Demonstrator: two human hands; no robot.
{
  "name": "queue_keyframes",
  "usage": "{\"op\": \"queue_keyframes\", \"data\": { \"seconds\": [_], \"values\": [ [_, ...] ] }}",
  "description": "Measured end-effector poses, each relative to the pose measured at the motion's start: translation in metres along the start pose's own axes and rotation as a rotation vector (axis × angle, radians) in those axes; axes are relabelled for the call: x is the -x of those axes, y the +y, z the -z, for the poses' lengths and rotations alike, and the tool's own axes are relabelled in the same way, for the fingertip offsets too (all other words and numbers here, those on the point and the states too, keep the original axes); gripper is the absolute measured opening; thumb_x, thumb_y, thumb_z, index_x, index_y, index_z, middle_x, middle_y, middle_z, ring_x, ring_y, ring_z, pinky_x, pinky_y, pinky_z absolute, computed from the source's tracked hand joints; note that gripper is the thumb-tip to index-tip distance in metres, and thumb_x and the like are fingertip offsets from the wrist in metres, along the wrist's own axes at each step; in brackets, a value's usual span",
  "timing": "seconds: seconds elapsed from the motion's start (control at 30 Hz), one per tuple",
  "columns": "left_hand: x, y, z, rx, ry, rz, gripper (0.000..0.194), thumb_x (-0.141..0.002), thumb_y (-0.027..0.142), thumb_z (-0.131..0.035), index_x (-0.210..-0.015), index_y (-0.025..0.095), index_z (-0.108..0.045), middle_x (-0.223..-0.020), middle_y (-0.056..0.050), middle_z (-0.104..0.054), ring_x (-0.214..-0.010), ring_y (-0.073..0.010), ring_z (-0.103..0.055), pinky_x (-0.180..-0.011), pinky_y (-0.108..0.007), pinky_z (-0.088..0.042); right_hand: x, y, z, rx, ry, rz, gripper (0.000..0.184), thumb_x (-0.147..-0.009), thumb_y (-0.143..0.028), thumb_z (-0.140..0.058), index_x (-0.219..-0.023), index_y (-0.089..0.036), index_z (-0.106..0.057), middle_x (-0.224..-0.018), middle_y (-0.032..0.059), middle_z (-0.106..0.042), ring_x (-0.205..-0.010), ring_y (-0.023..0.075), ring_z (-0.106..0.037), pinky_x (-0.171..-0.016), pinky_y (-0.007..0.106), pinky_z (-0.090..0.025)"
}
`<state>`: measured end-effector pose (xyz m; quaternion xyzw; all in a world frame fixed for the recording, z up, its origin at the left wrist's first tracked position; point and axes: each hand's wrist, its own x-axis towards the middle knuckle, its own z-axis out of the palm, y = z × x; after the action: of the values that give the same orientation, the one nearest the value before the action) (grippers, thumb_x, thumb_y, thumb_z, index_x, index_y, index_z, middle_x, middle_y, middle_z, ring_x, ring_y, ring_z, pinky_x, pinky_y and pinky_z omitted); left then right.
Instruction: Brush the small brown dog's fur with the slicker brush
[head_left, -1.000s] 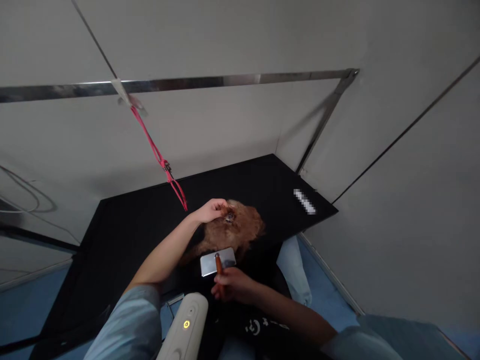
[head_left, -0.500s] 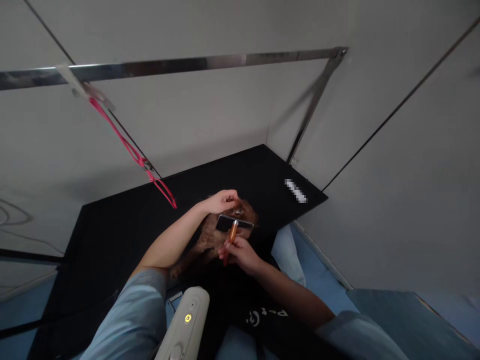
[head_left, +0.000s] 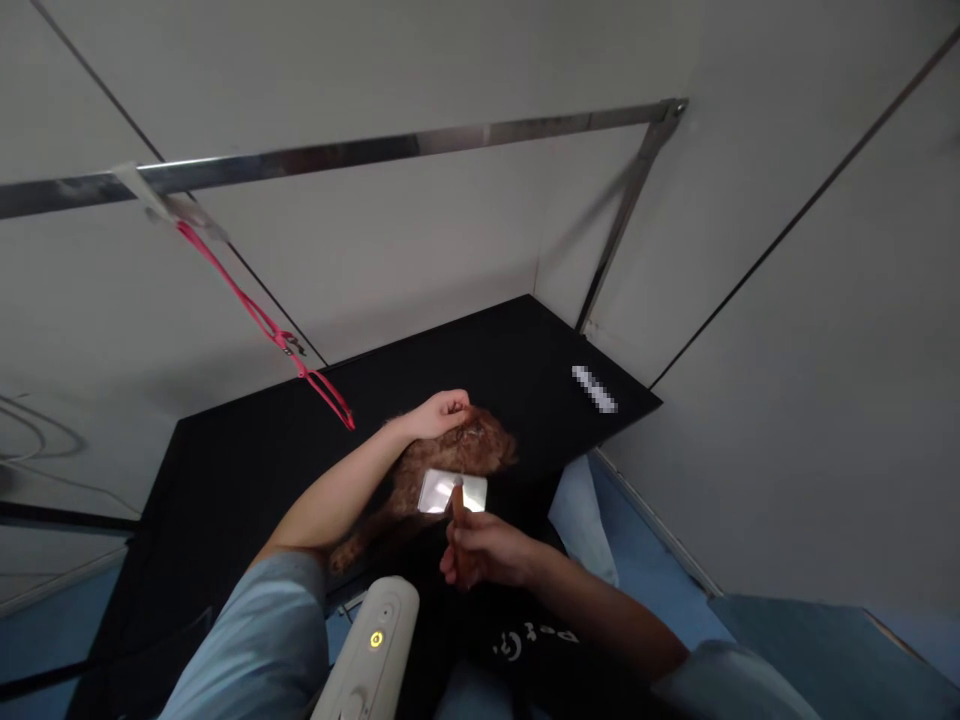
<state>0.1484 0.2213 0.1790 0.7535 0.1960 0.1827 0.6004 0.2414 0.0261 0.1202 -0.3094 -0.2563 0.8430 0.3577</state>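
Observation:
A small brown curly-haired dog (head_left: 431, 465) lies on the black grooming table (head_left: 285, 450), its head toward the right. My left hand (head_left: 439, 413) rests at the top of its head, fingers curled closed on the fur there; what exactly they pinch is hidden. My right hand (head_left: 487, 548) grips the wooden handle of a slicker brush (head_left: 433, 492). The brush's flat metal back faces me and catches the light. It is over the dog's near side, below the head; whether its pins touch the coat cannot be seen.
A metal bar (head_left: 360, 158) spans above the table, with a pink loop leash (head_left: 251, 305) hanging from it at left. A grey-white device with a lit yellow button (head_left: 375, 640) stands close in front of me. Walls border the table's far and right sides.
My right hand has drawn the slicker brush down toward me, away from the dog's head, and its back has tilted to show bright. My left hand stays at the head.

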Motion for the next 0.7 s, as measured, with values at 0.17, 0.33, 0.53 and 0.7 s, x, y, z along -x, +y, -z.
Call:
{"op": "queue_keyframes", "data": {
  "seconds": [0.17,0.33,0.53,0.7],
  "values": [
    [0.003,-0.005,0.004,0.010,0.077,0.010,0.035,-0.075,0.044,-0.067,-0.069,0.015,-0.047,-0.058,0.003,-0.053,-0.050,-0.0065,-0.048,-0.047,-0.018,-0.034,-0.004,0.008,0.005,0.070,0.048,0.075,0.047,-0.063,-0.051,-0.076,-0.080,-0.017,-0.047,-0.075,0.0044,-0.068,-0.065,0.0156,-0.064,-0.058,0.025,-0.046],
    [0.009,-0.007,0.007,0.040,0.149,0.031,0.038,-0.073,0.046,-0.069,-0.069,0.014,-0.048,-0.056,0.003,-0.053,-0.048,-0.0065,-0.049,-0.047,-0.017,-0.034,-0.005,0.023,-0.001,0.143,-0.205,-0.114,0.048,-0.062,-0.050,-0.076,-0.082,-0.014,-0.052,-0.074,0.0065,-0.068,-0.063,0.0153,-0.064,-0.057,0.025,-0.045],
    [0.019,-0.006,0.008,0.117,0.156,0.032,0.042,-0.070,0.049,-0.072,-0.069,0.015,-0.047,-0.056,0.003,-0.056,-0.045,-0.0064,-0.049,-0.046,-0.017,-0.037,-0.011,0.008,-0.001,0.136,-0.081,-0.058,0.050,-0.062,-0.055,-0.074,-0.081,-0.017,-0.048,-0.073,0.0042,-0.067,-0.062,0.0154,-0.064,-0.055,0.024,-0.045],
    [0.027,-0.004,0.013,0.179,0.233,0.005,0.046,-0.067,0.052,-0.073,-0.068,0.015,-0.046,-0.054,0.003,-0.056,-0.045,-0.0059,-0.049,-0.045,-0.017,-0.036,-0.015,0.008,-0.004,0.105,-0.034,0.099,0.050,-0.063,-0.052,-0.076,-0.085,-0.016,-0.049,-0.080,0.0062,-0.069,-0.067,0.0152,-0.065,-0.059,0.024,-0.045]
  ]
}}
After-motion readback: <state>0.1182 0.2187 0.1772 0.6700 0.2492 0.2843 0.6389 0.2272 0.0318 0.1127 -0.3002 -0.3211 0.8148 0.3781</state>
